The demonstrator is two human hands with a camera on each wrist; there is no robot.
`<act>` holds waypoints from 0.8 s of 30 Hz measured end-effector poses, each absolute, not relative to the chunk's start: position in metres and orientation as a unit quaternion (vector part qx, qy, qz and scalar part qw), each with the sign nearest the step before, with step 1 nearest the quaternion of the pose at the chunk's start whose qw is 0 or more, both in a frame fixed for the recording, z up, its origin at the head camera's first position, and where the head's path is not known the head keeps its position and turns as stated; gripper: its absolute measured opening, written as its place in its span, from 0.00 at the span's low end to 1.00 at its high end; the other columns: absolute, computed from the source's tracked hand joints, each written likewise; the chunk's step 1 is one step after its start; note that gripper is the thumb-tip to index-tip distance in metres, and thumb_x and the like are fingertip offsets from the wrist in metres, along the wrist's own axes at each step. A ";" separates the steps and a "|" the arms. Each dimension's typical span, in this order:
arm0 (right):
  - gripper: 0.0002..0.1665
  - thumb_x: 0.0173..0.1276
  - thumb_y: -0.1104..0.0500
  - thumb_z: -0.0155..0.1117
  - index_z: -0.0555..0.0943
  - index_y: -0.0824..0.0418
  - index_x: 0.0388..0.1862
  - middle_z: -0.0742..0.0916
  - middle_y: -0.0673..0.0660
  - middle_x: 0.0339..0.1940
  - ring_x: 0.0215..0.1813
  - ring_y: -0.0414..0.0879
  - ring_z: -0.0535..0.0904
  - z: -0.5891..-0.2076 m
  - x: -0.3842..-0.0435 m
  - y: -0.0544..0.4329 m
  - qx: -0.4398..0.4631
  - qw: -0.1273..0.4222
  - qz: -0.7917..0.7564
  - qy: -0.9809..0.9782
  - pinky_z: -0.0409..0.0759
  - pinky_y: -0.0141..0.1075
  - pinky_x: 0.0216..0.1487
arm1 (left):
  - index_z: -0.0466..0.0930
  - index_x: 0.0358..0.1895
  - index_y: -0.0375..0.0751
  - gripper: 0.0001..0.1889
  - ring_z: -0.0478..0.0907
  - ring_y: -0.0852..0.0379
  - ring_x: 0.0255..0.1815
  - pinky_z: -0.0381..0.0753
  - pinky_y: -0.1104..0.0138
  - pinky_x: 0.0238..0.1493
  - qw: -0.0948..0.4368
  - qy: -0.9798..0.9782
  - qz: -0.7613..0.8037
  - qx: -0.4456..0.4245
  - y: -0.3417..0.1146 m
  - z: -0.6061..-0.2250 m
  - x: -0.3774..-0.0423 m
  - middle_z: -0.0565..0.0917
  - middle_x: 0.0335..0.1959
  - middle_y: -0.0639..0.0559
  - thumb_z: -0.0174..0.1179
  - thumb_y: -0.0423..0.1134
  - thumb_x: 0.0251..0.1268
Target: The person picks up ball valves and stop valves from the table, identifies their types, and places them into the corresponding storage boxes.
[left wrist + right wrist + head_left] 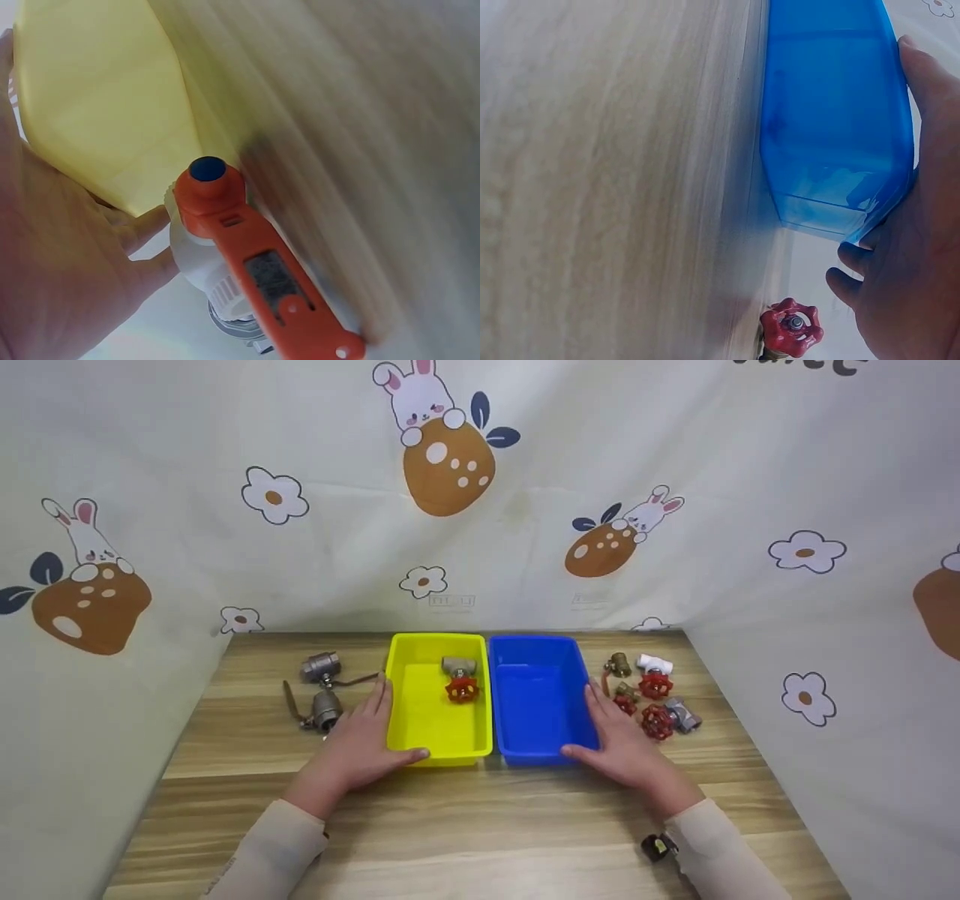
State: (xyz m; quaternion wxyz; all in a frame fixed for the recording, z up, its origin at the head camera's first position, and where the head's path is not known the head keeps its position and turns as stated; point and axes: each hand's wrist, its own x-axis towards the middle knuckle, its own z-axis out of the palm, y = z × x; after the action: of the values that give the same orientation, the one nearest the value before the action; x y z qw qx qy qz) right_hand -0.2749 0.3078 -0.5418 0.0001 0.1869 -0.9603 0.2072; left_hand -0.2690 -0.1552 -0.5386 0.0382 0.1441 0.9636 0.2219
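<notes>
A yellow bin (427, 720) and a blue bin (536, 712) stand side by side on the wooden table. My left hand (356, 746) lies along the yellow bin's left side, fingers extended and thumb at the front rim. Along the right side of the blue bin, my right hand (622, 739) is placed the same way. Inside the yellow bin is a valve (460, 675) with a red handwheel. Close by my left hand, the left wrist view shows a white valve with an orange lever handle (277, 289); in the head view that hand mostly hides it.
Left of the yellow bin lie two metal lever valves (321, 667). Several valves lie right of the blue bin, among them a white one with a red wheel (655, 682), a grey-bodied one (681, 716) and a small brass one (619, 664). A printed curtain (525, 555) encloses the table.
</notes>
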 end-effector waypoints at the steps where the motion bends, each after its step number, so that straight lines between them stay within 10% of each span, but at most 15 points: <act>1: 0.72 0.73 0.24 0.66 0.46 0.64 0.94 0.52 0.64 0.94 0.90 0.70 0.52 -0.542 -0.275 0.308 0.186 -0.002 0.209 -0.960 0.59 0.73 0.81 | 0.40 0.91 0.32 0.71 0.55 0.27 0.87 0.59 0.33 0.83 0.040 0.964 0.223 0.143 -0.155 -0.539 -0.269 0.42 0.92 0.35 0.65 0.80 0.64; 24: 0.55 0.79 0.35 0.71 0.62 0.66 0.89 0.70 0.72 0.85 0.85 0.71 0.63 -0.521 -0.283 0.334 0.142 0.064 0.237 -0.959 0.62 0.71 0.82 | 0.39 0.91 0.32 0.72 0.55 0.29 0.88 0.59 0.32 0.83 0.040 0.963 0.227 0.141 -0.155 -0.540 -0.268 0.40 0.93 0.37 0.66 0.80 0.63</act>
State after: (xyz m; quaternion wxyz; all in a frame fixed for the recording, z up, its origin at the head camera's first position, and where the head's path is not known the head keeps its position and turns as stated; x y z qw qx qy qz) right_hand -0.2830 0.3338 -0.5207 0.0636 0.1415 -0.9590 0.2373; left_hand -0.2683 -0.1549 -0.5400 0.0400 0.1405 0.9628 0.2271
